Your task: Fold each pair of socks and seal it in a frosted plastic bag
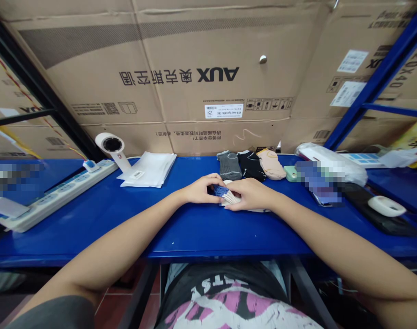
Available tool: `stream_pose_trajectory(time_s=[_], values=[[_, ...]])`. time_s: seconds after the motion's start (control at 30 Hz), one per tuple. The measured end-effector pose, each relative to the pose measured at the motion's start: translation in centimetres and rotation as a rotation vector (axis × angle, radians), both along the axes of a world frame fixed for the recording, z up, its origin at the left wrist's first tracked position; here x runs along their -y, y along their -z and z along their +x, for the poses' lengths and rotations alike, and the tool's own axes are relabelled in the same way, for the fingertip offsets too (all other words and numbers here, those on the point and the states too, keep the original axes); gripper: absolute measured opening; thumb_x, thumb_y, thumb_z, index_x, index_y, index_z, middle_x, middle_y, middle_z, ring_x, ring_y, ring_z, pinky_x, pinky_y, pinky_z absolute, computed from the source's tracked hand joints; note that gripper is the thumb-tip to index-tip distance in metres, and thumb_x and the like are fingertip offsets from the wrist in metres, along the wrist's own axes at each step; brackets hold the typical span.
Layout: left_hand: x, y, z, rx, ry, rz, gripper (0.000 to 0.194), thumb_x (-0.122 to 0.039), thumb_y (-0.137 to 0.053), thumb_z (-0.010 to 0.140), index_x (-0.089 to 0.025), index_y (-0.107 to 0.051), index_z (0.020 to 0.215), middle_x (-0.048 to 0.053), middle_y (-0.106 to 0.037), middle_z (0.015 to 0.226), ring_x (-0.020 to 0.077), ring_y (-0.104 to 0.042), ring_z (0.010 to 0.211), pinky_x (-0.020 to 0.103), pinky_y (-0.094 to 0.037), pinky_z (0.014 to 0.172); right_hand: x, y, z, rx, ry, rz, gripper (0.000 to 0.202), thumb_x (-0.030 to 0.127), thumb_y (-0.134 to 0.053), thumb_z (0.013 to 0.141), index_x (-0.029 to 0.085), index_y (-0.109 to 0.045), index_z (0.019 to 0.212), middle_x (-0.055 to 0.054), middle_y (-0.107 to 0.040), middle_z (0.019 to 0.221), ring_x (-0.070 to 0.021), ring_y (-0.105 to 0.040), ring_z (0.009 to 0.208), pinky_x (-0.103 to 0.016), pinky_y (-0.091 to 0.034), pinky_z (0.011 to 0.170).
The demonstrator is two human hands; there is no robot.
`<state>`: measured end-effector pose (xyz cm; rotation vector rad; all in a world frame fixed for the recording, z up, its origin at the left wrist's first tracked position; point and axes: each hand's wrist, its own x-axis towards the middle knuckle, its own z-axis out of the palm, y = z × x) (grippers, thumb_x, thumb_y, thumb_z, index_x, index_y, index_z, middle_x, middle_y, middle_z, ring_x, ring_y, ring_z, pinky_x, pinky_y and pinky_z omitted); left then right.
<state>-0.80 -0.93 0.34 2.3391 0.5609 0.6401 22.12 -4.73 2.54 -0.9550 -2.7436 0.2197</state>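
Cardboard backing (194, 43): upright behind the work surface, its print inverted, perhaps serving as a screen.
Blue table (160, 240): common support; loose articles lie mostly toward the rear and sides, presumably so that both hands can meet near the front.
Power strip (59, 194): set slantwise at the left, probably to hold its leads away from the hands.
White stack (156, 167): flat sheets or bags at the rear, beside a white round-headed device (115, 148).
Sock row: grey sock (229, 165), black sock (250, 165) and pale pink sock (271, 165), side by side — an order that seems meant to keep colours distinct.
Left hand (204, 189): reaching inward, thumb nearer the body; thumb and forefinger arch apart, their tips pinching the blue part.
Right hand (252, 194): opposed to it, digits curled and pressed on the cream ribbed part; the far fingers cannot be told.
Blue-and-cream fabric (230, 197): between both hands, just before the sock row — gripped at two sides, apparently for control of its folds.
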Motion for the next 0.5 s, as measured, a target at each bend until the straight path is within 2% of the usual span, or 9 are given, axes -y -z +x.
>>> stream_pose_trajectory(time_s=[0.07, 0.13, 0.2, 0.27, 0.33, 0.4, 0.43, 0.5], values=[[0.0, -0.5, -0.2, -0.007, 0.012, -0.014, 0.033, -0.034, -0.074, 0.077, -0.018, -0.069, 0.105, 0.007, -0.057, 0.106, 0.0187, -0.058, 0.098, 0.03, -0.05, 0.081, 0.1, 0.0, -0.1, 0.002, 0.011, 0.015, 0.017, 0.034, -0.066, 0.082, 0.019, -0.065, 0.091, -0.004, -0.07, 0.082, -0.018, -0.061, 0.07, -0.025, -0.029, 0.058], [0.1, -1.2, -0.5, -0.016, -0.043, -0.026, 0.035, -0.038, -0.072, 0.079, -0.019, -0.068, 0.108, 0.008, -0.059, 0.109, 0.0184, -0.06, 0.095, 0.03, -0.051, 0.079, 0.1, 0.1, -0.1, -0.003, 0.024, 0.027, 0.014, 0.03, -0.062, 0.082, 0.019, -0.065, 0.09, -0.005, -0.07, 0.081, -0.018, -0.061, 0.069, -0.025, -0.029, 0.058], [0.1, -1.7, -0.6, -0.019, -0.205, -0.014, 0.035, -0.045, -0.067, 0.083, -0.019, -0.069, 0.105, 0.008, -0.063, 0.105, 0.0176, -0.061, 0.088, 0.029, -0.051, 0.076, 0.2, 0.2, -0.1, -0.015, 0.042, 0.041, 0.013, 0.03, -0.061, 0.083, 0.018, -0.064, 0.088, -0.005, -0.07, 0.079, -0.0179, -0.06, 0.067, -0.025, -0.029, 0.058], [0.0, -1.9, -0.4, -0.05, -0.39, -0.058, 0.041, -0.056, -0.058, 0.087, -0.017, -0.071, 0.092, 0.007, -0.067, 0.091, 0.0166, -0.062, 0.076, 0.029, -0.051, 0.07, 0.2, 0.3, 0.0, -0.036, 0.053, 0.06, 0.012, 0.031, -0.06, 0.083, 0.019, -0.062, 0.084, -0.004, -0.068, 0.076, -0.0174, -0.059, 0.065, -0.025, -0.028, 0.057], [0.2, -1.9, 0.1, -0.096, -0.528, -0.248, 0.055, -0.066, -0.049, 0.088, -0.015, -0.068, 0.079, 0.007, -0.067, 0.075, 0.0158, -0.061, 0.06, 0.028, -0.051, 0.06, 0.2, 0.4, 0.1, -0.069, 0.065, 0.079, 0.012, 0.031, -0.06, 0.083, 0.019, -0.059, 0.08, -0.003, -0.066, 0.072, -0.016, -0.056, 0.061, -0.026, -0.026, 0.056], [0.6, -1.9, 0.8, -0.081, -0.589, -0.551, 0.061, -0.073, -0.048, 0.085, -0.015, -0.064, 0.08, 0.006, -0.066, 0.067, 0.0166, -0.061, 0.051, 0.029, -0.051, 0.052, 0.2, 0.5, 0.1, -0.11, 0.072, 0.101, 0.012, 0.03, -0.06, 0.081, 0.02, -0.057, 0.077, -0.002, -0.064, 0.069, -0.0146, -0.053, 0.059, -0.025, -0.026, 0.055], [0.9, -2.0, 1.1, -0.035, -0.588, -0.704, 0.061, -0.075, -0.05, 0.083, -0.015, -0.062, 0.084, 0.006, -0.067, 0.067, 0.0182, -0.063, 0.051, 0.03, -0.053, 0.052, 0.1, 0.6, 0.1, -0.13, 0.07, 0.112, 0.011, 0.029, -0.061, 0.081, 0.02, -0.056, 0.076, -0.001, -0.064, 0.068, -0.0142, -0.052, 0.058, -0.025, -0.026, 0.055], [1.8, -2.0, 1.9, 0.093, -0.493, -0.943, 0.06, -0.074, -0.055, 0.081, -0.015, -0.061, 0.093, 0.008, -0.071, 0.075, 0.0218, -0.07, 0.064, 0.033, -0.057, 0.059, 0.1, 0.8, 0.1, -0.147, 0.045, 0.125, 0.009, 0.027, -0.06, 0.081, 0.02, -0.056, 0.077, -0.001, -0.064, 0.07, -0.0139, -0.052, 0.06, -0.025, -0.026, 0.056]])
